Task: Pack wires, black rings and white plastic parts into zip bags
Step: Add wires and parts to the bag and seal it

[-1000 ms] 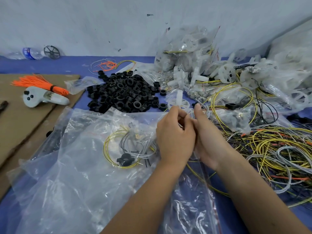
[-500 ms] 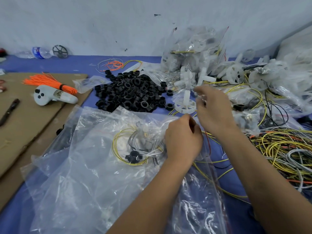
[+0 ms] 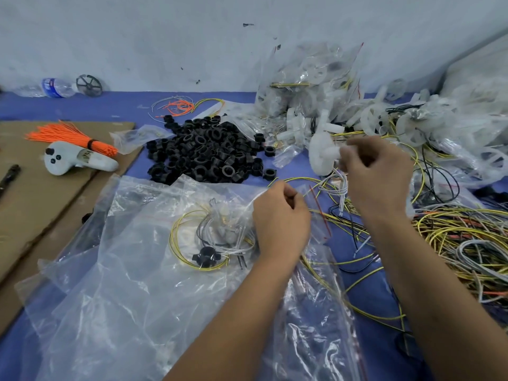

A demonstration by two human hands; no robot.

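Observation:
My left hand (image 3: 280, 218) pinches the mouth edge of a clear zip bag (image 3: 154, 243) lying on the blue table. Inside the bag are coiled yellow and grey wires (image 3: 192, 237) and one black ring (image 3: 204, 257). My right hand (image 3: 376, 177) is raised just beyond it and grips a white plastic wheel part (image 3: 321, 155) by its stem, tilted on its side; a white wire bundle (image 3: 339, 188) hangs below that hand. A heap of black rings (image 3: 209, 152) lies behind the bag. Loose wires (image 3: 453, 243) are piled at the right.
Filled zip bags and white plastic parts (image 3: 310, 86) are stacked at the back right against the wall. Cardboard (image 3: 35, 188) at the left carries orange ties (image 3: 68, 136) and a white controller (image 3: 74, 160). A water bottle (image 3: 52, 86) lies at the back left. More empty bags (image 3: 316, 325) lie near me.
My hands have separated: the right hand reached away to the white plastic parts and lifted one wheel part, while the left hand stayed on the bag's mouth.

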